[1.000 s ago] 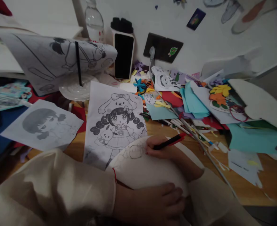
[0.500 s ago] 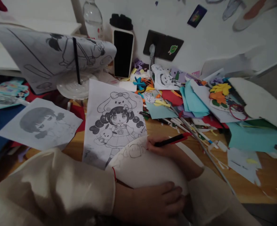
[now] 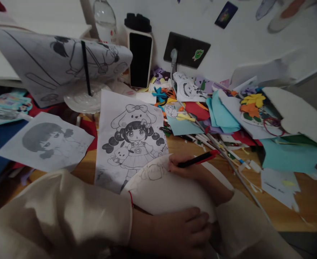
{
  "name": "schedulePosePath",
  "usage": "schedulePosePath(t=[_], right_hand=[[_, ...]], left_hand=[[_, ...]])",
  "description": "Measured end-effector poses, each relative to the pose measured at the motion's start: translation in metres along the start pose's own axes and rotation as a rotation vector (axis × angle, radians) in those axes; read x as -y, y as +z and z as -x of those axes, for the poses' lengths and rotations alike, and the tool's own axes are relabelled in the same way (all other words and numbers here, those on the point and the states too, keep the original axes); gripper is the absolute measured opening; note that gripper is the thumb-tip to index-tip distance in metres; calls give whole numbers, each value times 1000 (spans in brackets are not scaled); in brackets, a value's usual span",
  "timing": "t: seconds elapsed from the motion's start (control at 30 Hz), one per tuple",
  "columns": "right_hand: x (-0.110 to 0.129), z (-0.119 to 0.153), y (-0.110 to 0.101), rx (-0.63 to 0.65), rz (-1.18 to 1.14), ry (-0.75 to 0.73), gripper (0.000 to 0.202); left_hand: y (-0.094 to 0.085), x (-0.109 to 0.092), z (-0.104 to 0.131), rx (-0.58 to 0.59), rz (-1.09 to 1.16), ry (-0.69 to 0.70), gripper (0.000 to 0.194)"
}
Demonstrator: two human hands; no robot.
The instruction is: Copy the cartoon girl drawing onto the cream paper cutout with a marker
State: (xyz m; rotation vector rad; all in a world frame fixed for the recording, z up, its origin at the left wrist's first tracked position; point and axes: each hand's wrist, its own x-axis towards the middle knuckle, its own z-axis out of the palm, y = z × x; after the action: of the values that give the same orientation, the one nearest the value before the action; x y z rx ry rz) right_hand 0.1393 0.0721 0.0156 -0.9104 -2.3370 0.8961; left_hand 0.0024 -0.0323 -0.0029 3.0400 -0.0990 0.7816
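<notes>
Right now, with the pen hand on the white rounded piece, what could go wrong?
The right hand rests beside the faint sketch and might smudge it. The white rounded piece overlaps the lower part of the girl drawing, so a nudge could shift that sheet. The phone stands upright before the lidded cup and may topple if bumped.

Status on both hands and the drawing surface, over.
Right hand gripping black-and-red pen at the sketch. Left hand resting on white rounded sheet. Printed drawing partly tucked behind sheet; nothing blocking the pen.
</notes>
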Motion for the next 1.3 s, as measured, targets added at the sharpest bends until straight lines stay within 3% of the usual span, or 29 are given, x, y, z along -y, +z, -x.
schedulePosePath(t=[0.7,0.97,1.3], right_hand=[[-3,1,4,69,-189,-35,34],[-3,10,3,-43,-227,124,26],[-6,6,3,96,-214,-15,39]], left_hand=[[1,0,-1,-11,6,-6,30],[1,1,0,-6,-4,-9,30],[3,-1,-1,-5,8,-13,31]])
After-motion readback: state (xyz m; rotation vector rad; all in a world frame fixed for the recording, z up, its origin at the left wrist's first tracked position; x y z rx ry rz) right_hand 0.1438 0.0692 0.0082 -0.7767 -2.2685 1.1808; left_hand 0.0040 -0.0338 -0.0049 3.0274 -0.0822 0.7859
